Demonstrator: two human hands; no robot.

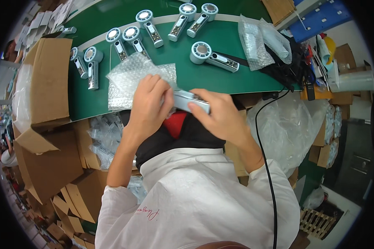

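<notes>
My right hand point(220, 110) is closed round the handle of a pale blue handheld fan point(186, 102), held level just off the table's front edge. The fan's head end is hidden behind my left hand point(151, 101). That hand has curled fingers, gripping a clear bubble-wrap bag point(131, 72) at the fan's head end; whether the head sits inside the bag cannot be made out. More bubble wrap point(116, 96) lies flat on the table under it. Right of centre lies another fan point(222, 62), its handle's inner parts exposed.
Several similar fans point(149, 28) lie along the back of the green table point(170, 56). Wrapped pieces point(257, 43) rest at the right. An open cardboard box point(50, 79) stands left. A black cable point(259, 137) hangs past my right arm. A large clear plastic bag point(282, 128) is below right.
</notes>
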